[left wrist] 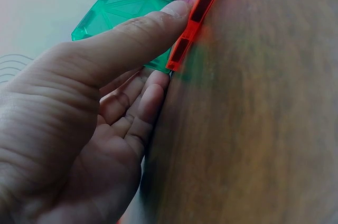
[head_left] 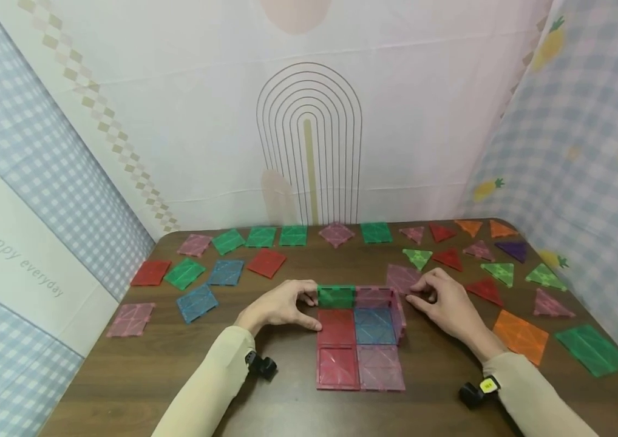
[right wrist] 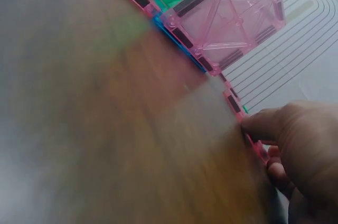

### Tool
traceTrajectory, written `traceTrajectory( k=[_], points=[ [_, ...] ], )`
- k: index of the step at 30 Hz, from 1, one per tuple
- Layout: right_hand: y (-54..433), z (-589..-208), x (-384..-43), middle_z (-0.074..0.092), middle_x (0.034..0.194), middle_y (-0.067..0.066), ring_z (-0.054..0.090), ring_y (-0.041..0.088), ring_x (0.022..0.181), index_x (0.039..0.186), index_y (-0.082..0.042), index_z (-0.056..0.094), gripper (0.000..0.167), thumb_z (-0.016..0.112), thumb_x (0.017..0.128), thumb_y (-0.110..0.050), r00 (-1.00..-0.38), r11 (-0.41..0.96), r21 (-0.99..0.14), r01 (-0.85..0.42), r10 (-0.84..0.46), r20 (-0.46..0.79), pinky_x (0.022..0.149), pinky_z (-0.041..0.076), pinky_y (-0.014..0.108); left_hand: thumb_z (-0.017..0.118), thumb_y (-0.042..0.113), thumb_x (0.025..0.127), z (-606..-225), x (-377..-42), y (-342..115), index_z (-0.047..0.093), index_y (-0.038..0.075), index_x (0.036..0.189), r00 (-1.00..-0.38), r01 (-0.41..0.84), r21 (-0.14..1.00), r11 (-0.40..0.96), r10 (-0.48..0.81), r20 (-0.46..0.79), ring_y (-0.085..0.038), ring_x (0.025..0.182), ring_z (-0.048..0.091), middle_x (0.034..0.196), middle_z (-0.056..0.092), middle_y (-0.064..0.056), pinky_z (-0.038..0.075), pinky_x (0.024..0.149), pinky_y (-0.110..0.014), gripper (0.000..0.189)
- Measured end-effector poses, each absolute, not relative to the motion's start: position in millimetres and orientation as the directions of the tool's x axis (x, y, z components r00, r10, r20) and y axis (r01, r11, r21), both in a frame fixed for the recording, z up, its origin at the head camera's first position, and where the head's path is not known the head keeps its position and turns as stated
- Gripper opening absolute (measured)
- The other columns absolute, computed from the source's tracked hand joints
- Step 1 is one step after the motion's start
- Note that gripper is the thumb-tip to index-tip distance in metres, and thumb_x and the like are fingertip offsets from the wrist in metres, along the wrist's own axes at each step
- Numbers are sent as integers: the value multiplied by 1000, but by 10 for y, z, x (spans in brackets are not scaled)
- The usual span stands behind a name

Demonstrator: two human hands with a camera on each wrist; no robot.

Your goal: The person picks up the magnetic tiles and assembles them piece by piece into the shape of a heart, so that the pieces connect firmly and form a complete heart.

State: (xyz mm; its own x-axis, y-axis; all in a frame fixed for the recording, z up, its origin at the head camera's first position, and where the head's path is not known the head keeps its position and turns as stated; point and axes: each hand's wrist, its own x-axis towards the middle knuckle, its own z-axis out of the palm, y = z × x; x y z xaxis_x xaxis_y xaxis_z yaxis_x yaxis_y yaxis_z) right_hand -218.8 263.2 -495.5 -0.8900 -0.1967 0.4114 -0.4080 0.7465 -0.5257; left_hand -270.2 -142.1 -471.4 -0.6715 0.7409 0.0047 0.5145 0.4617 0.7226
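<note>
Flat magnetic tiles form a base: a red tile (head_left: 336, 326), a blue tile (head_left: 374, 326), a second red tile (head_left: 338, 367) and a pale pink tile (head_left: 381, 367). A green tile (head_left: 336, 296) and a pink tile (head_left: 373, 297) stand upright along the back. Another upright pink tile (right wrist: 232, 18) stands on the right side. My left hand (head_left: 285, 303) holds the back left corner, thumb at the red tile's edge and fingers by the green tile. With thumb and fingers, my right hand (head_left: 445, 303) pinches the edge of a loose pink tile (head_left: 402, 279), low over the table.
Loose square tiles lie left and along the back, among them a blue tile (head_left: 197, 302) and a red tile (head_left: 267, 263). Several triangles, such as a red triangle (head_left: 485, 291), lie at right. Near the right forearm are an orange tile (head_left: 521, 335) and a green tile (head_left: 594, 349).
</note>
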Motion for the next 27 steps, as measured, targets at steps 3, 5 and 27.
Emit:
traceTrajectory(
  k=[3,5,27],
  points=[
    [2694,-4930,-2103,64,103,1,56,9,77,90,-21,73,22,95,92,-17,-882,768,-493,-409,-193,430,68,51,27,98,30,89,-4718,-2708,-1421,67,16,104,-669,517,722,461,743,4,-13,112,70,112,67,5,59,103,-34,38],
    [2742,-4903,-2045,66,112,6,58,12,80,86,-22,68,28,96,91,-21,-889,778,-484,-400,-201,411,71,51,31,98,30,89,-4723,-2711,-1422,67,15,104,-668,517,721,461,744,3,-13,112,70,113,67,5,59,103,-34,38],
    [2982,-4721,-1677,69,123,-1,67,13,103,160,-15,60,75,88,97,-45,-950,735,-604,-308,-206,233,85,60,31,98,30,89,-4710,-2705,-1411,67,16,104,-675,505,729,462,738,0,-13,111,70,112,67,5,59,103,-35,37]
  ],
)
